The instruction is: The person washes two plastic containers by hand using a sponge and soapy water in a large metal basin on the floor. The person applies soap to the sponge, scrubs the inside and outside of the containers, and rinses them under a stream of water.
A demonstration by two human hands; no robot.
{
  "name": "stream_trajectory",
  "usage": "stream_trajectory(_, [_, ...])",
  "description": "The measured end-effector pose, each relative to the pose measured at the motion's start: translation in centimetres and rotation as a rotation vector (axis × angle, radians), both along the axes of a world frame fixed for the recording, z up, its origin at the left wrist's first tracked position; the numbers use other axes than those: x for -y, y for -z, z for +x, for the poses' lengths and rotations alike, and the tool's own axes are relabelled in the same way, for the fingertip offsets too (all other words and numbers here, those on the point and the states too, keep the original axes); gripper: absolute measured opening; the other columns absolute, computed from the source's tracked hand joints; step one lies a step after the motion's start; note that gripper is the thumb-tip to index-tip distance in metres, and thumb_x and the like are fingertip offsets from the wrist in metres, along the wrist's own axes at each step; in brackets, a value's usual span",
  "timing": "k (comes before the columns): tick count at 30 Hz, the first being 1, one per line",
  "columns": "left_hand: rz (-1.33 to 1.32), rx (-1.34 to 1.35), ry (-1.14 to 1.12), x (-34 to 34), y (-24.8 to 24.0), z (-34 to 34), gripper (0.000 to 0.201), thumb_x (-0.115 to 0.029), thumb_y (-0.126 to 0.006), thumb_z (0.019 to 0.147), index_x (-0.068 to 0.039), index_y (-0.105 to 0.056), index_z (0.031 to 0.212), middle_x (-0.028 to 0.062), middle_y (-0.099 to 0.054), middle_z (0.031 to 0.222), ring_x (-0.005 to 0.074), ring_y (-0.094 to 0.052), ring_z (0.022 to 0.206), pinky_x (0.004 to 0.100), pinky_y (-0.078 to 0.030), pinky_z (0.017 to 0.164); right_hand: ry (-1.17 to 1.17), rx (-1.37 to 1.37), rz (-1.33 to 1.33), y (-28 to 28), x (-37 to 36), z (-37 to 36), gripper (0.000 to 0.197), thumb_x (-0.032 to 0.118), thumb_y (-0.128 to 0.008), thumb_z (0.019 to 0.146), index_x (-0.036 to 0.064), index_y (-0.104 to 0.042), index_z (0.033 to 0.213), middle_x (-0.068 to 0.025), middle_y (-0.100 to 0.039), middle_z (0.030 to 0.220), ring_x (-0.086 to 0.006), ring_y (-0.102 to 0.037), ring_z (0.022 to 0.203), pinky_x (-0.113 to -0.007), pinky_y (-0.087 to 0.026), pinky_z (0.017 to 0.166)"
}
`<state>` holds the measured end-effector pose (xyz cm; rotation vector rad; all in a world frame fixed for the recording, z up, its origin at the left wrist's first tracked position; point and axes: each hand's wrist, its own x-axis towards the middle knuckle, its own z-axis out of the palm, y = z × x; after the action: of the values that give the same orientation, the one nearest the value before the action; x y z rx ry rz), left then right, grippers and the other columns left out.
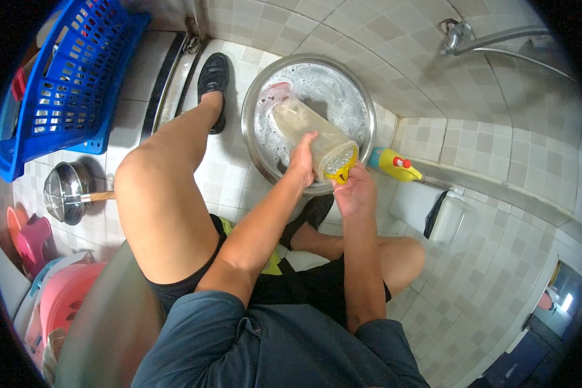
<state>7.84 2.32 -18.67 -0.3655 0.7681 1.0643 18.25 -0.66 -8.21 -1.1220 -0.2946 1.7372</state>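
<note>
The left hand (302, 161) is clamped around the side of a cloudy, see-through container (302, 123), which is slanted over a metal basin (247, 119) of suds (344, 90). The right hand (357, 193) touches the container's yellow rim (343, 169); whether its fingers are closed on the rim cannot be told. A reddish patch (278, 92) shows at the container's far end; any print there is unreadable. Beside the basin is a yellow bottle (389, 167) with blue and red parts; its markings are too small to read.
</note>
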Motion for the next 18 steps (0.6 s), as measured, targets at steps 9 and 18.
stream_trajectory(9, [0.025,-0.298,-0.067,0.9,0.1,1.6,0.068,-0.045,-0.067,0.091,-0.002,-0.051,0.141,0.0187,-0.060,0.137,0.0339,-0.062,0.120,0.0520,-0.050,0.101,0.096,0.523,-0.111,1.8,-1.2,0.5,0.021,0.012,-0.060,0.102,-0.0029,-0.067,0.115,-0.0106,-0.073,0.106,-0.0193,-0.072,0.089,-0.034,-0.058,0.080])
stream_trajectory(18, [0.026,-0.538,-0.038,0.5,-0.9,1.2,0.061,-0.034,-0.075,0.085,0.008,-0.063,0.126,0.0186,-0.068,0.120,0.0294,-0.066,0.104,0.0402,-0.052,0.093,-0.271,0.974,0.055,0.7,1.5,0.1,0.015,0.013,-0.074,0.089,-0.0018,-0.071,0.093,-0.0014,-0.069,0.086,-0.0076,-0.059,0.076,-0.027,-0.047,0.069])
